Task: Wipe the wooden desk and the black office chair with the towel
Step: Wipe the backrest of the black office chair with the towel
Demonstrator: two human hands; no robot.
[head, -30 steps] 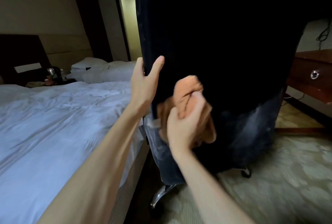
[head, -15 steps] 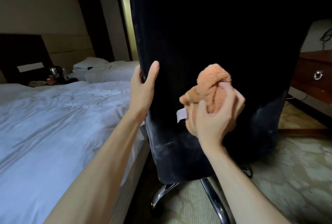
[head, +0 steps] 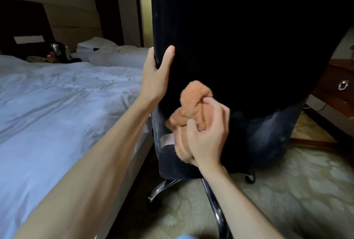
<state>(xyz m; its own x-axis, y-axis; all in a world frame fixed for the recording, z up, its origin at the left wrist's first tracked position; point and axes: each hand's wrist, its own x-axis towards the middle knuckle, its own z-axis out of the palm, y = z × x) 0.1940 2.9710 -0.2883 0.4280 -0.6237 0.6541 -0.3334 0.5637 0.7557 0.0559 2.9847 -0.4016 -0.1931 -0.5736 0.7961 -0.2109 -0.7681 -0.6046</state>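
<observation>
Between bed point(head: 57, 104) and tabletop point(head: 342, 65): the black chair point(head: 239, 47) stands with its back to the camera.
Left hand point(head: 155, 77): grips the backrest's left edge, thumb flat on the back face, fingers wrapped round the rim.
Right hand point(head: 206, 135): clutches the bunched orange towel point(head: 193, 100) and presses it against the lower backrest.
Towel: crumpled, touching the chair, just below the left hand.
Tabletop: wooden, far right, partly hidden by the chair; a drawer with a ring pull point(head: 342, 85) sits under it.
Floor: pale patterned carpet point(head: 306, 190) under the chrome base point(head: 216, 210).
Bed: white sheets, on the left, just beside the chair.
</observation>
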